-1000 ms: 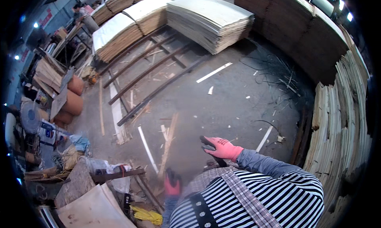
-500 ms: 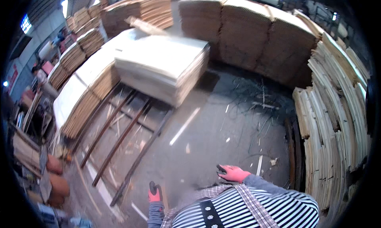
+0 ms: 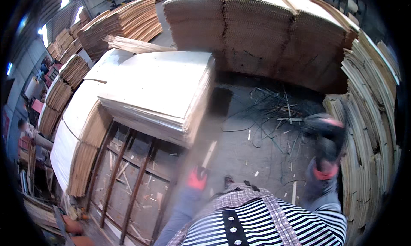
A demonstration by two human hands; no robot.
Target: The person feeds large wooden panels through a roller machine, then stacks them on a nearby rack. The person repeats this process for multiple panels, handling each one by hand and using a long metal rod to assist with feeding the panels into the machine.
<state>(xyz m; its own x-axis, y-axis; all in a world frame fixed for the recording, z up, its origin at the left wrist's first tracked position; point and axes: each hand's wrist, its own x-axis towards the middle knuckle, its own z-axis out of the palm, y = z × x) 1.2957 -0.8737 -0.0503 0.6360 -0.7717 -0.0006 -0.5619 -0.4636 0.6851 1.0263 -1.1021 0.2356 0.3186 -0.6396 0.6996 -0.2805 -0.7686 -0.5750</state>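
Observation:
My left hand (image 3: 197, 178), in a red glove with dark fingertips, is low over the floor, just off the near corner of a squared stack of pale wood veneer sheets (image 3: 160, 76). Motion smears its fingers, and I see nothing in it. My right hand (image 3: 326, 136), gloved in black and red, is raised at the right beside a tall, uneven stack of veneer sheets (image 3: 370, 121). Strong blur hides how its fingers lie; whether it touches that stack I cannot tell.
Dark metal rails (image 3: 139, 169) lie on the floor before the pale stack. Tangled straps and wood scraps (image 3: 278, 106) litter the floor ahead. Bundled veneer (image 3: 257, 31) walls off the back, with a long low bundle (image 3: 85, 169) at the left. Another person (image 3: 32, 132) is at the far left.
My right hand has risen and swung out to the right toward the uneven stack. My left hand has moved forward and right. The pale stack now appears nearer.

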